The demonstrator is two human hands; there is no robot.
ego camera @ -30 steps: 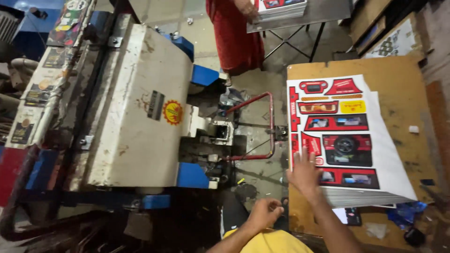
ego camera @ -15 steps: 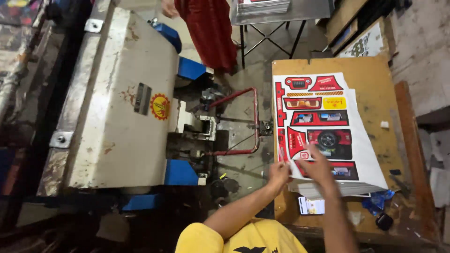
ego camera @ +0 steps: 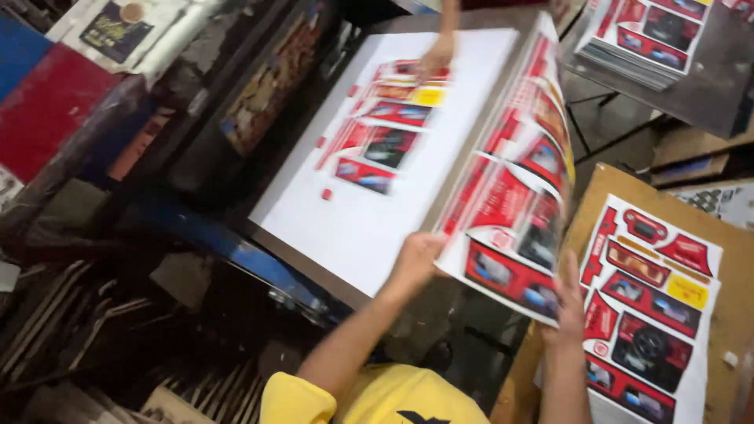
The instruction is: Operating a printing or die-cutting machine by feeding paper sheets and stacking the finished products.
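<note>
I hold a printed white sheet with red box shapes (ego camera: pixel 514 196) lifted and curved in the air. My left hand (ego camera: pixel 416 263) grips its near left corner. My right hand (ego camera: pixel 569 302) grips its near right edge. Under it lies the machine's white bed (ego camera: pixel 353 228), where another printed sheet (ego camera: pixel 385 126) lies flat. Another person's hand (ego camera: pixel 434 56) touches that flat sheet at its far end. To my right, a stack of the same printed sheets (ego camera: pixel 656 306) rests on a brown board table (ego camera: pixel 734 322).
A second stack of printed sheets (ego camera: pixel 640 35) sits on a grey stand at the top right. The blue machine frame (ego camera: pixel 212 235) and dark floor clutter lie to the left. Red and blue panels (ego camera: pixel 47 102) stand at the far left.
My hands left the stack on the brown table holding one printed sheet and carried it left over the machine bed. The bed now lies open with a sheet on it.
</note>
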